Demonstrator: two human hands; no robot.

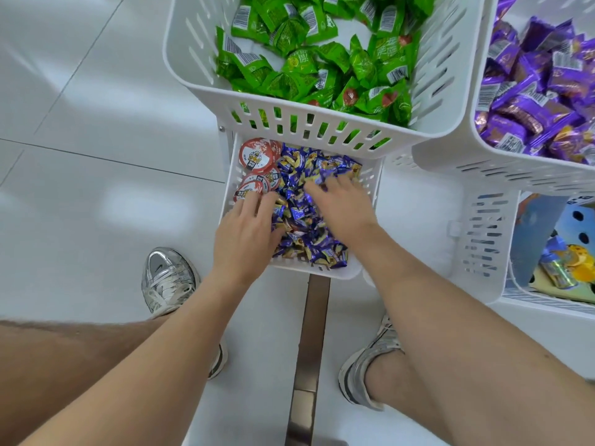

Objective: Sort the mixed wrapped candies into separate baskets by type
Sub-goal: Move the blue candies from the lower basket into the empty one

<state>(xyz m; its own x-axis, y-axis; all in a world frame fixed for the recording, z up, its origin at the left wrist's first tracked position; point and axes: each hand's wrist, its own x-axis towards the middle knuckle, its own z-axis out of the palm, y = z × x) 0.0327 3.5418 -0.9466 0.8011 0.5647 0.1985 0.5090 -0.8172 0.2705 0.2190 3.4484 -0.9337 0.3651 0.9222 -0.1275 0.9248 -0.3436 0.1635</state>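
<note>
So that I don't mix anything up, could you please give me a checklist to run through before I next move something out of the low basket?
1. Both hands in the low basket: ok; left hand and right hand lie on the blue candies.
2. Low basket holds one type: not ok; red cups sit at its far left.
3. Left hand reaches the cups: ok; fingertips at the nearest.
4. A cup gripped: cannot tell.
5. Green candies unmixed in their basket: ok, from what shows.
</note>
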